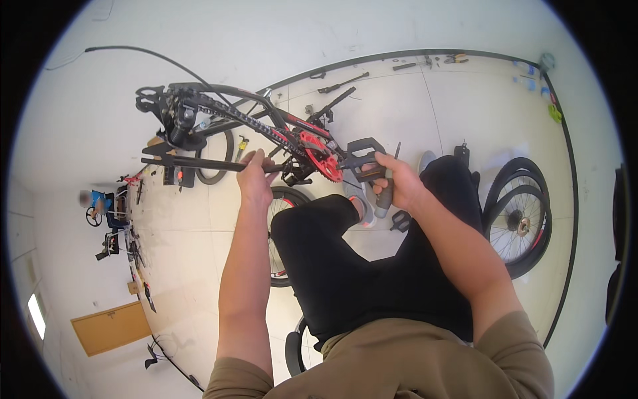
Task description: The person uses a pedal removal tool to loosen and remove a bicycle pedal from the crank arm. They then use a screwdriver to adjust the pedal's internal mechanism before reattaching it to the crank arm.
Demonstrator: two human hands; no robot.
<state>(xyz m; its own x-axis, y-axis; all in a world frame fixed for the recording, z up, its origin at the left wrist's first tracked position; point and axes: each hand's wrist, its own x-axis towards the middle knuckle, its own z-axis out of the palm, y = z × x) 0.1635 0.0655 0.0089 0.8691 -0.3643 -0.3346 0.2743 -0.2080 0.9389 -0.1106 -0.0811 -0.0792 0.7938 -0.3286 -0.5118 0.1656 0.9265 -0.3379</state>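
A bicycle frame point(272, 120) with black tubes and red accents stands in front of me, its chain point(249, 118) running from the rear derailleur point(186, 118) at the left to a red chainring point(318, 154). My left hand point(256, 178) is closed round a long black bar point(206, 163) beside the chain; whether it belongs to the frame, I cannot tell. My right hand point(399, 186) grips a black pedal point(362, 158), held beside the chainring. That hand also holds a screwdriver point(383, 201) with a grey handle, its shaft pointing up past the fingers. Its lower fingers are partly hidden.
Another pedal point(401, 221) lies on the floor between my legs. Bicycle wheels point(541, 229) lie at the right; another wheel point(282, 276) is partly hidden by my left leg. Pliers point(456, 59) and other tools lie along the far wall. A distant person point(102, 203) is at the left.
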